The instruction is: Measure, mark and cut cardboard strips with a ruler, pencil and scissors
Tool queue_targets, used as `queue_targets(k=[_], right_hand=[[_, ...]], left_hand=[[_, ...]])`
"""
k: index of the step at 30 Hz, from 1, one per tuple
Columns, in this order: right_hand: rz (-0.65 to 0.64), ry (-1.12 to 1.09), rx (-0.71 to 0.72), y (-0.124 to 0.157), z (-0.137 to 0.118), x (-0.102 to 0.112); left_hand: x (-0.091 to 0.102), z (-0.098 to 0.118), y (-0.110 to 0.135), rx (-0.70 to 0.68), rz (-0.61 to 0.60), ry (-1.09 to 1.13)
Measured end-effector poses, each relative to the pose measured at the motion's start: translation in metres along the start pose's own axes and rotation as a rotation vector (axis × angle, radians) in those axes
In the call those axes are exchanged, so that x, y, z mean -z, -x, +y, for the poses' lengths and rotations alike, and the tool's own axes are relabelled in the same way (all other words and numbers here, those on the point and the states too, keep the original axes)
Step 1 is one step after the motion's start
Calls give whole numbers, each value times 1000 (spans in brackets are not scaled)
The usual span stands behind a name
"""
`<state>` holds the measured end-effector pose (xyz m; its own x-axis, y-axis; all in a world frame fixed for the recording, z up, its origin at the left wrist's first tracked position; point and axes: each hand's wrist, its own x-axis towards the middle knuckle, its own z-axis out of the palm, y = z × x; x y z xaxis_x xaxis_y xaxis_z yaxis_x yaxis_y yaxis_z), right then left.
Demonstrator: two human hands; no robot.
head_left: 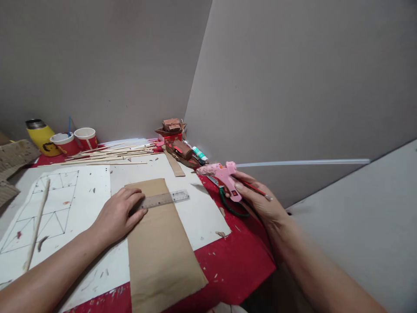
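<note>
My left hand (120, 213) rests on a brown piece of cardboard (163, 256), its thumb and fingers closed on the end of a clear ruler (163, 200) that lies across the cardboard. To the right, my right hand (257, 195) grips a pink hot glue gun (224, 176) above the table's right edge. A long, pale glue stick (302, 163) sticks out of the gun's back toward the right. Between the same hand's fingers sits a red pencil (257, 189). Green-handled scissors (230, 208) lie just beneath the gun, partly covered by it.
Marked white paper (87, 191) with a wooden stick (39, 221) covers the left. Thin sticks (114, 154), paper cups (86, 137) and a yellow bottle (45, 138) stand along the back wall. Brown model boats (172, 126) fill the far corner. Red cloth (234, 261) borders the front.
</note>
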<state>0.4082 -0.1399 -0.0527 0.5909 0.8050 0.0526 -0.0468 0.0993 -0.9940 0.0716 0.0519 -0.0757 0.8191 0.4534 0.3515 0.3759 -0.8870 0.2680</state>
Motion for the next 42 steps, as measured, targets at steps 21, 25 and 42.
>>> queue_targets(k=[21,25,42], right_hand=[[-250,-403,-103,15,0,-51],[-264,-410,-121,16,-2,-56],[-259,-38,38,5,5,-40]], left_hand=[[0,-8,-1,-79,128,83],[-1,-11,0,-58,98,84],[-9,-18,2,43,-27,-62]])
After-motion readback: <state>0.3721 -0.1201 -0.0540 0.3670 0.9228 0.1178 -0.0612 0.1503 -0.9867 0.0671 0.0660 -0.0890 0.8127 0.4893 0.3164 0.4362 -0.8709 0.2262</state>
